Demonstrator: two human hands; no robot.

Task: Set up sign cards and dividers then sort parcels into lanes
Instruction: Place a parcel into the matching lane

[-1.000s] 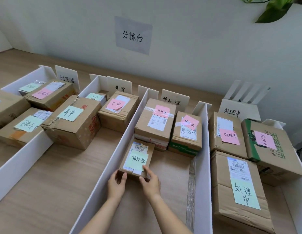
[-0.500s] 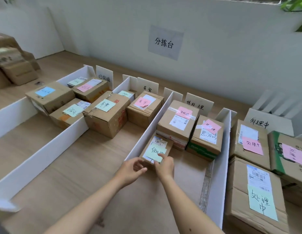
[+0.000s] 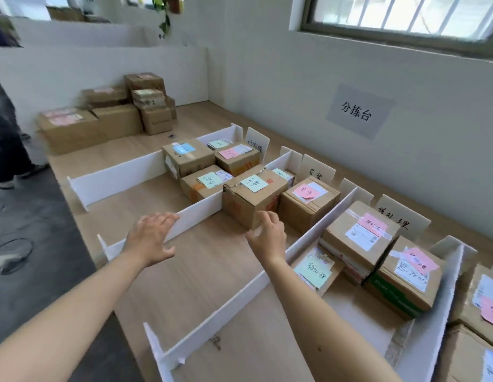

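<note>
White dividers [image 3: 256, 282] split the wooden table [image 3: 201, 271] into lanes, each with a white sign card [image 3: 257, 142] at the back. Cardboard parcels with pink or green notes sit in the lanes. A small flat parcel with a green note [image 3: 315, 268] lies in the lane right of my arms. My left hand [image 3: 151, 238] hovers open over a divider [image 3: 195, 216]. My right hand [image 3: 266, 235] is open, fingers spread, just in front of a larger parcel with a green note [image 3: 253, 199]. Neither hand holds anything.
A pile of unsorted cardboard boxes [image 3: 110, 114] stands at the far left end of the table. A paper sign [image 3: 357, 111] is stuck on the wall. Another person's legs [image 3: 5, 139] stand on the floor at the left, past the table's front edge.
Both hands let go of the small flat parcel and moved left, out over the middle lane. My view swung left, bringing the unsorted pile into sight.
</note>
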